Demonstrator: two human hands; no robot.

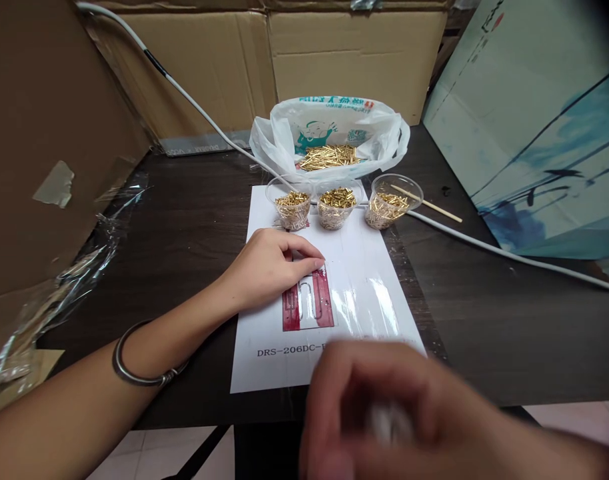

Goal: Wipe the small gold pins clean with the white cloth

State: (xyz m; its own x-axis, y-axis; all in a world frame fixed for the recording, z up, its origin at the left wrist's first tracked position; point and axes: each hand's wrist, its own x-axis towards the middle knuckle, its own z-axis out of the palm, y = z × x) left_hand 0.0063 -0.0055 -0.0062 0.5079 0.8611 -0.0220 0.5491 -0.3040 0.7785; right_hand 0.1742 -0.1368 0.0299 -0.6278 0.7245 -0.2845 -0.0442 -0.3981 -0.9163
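Observation:
My left hand [279, 263] rests on a printed white sheet [254, 373], at the top of a red-and-white printed panel [324, 300]. Its thumb and index fingertips are pressed together; whatever is between them is too small to name. Close to the camera, my right hand [384, 407] is blurred, its fingers curled round something whitish that I cannot make out. Beyond my left hand stand three clear plastic cups of small gold-coloured metal pins: a left cup [292, 217], a middle cup [336, 217] and a right cup [382, 215].
Behind the cups, an open white plastic bag [274, 143] holds longer gold-coloured pins [329, 157]. A thin wooden stick [442, 212] leans out of the right cup. A white cable [204, 113] crosses the dark table [184, 200]. Cardboard [359, 67] and a pale patterned box [544, 147] surround it.

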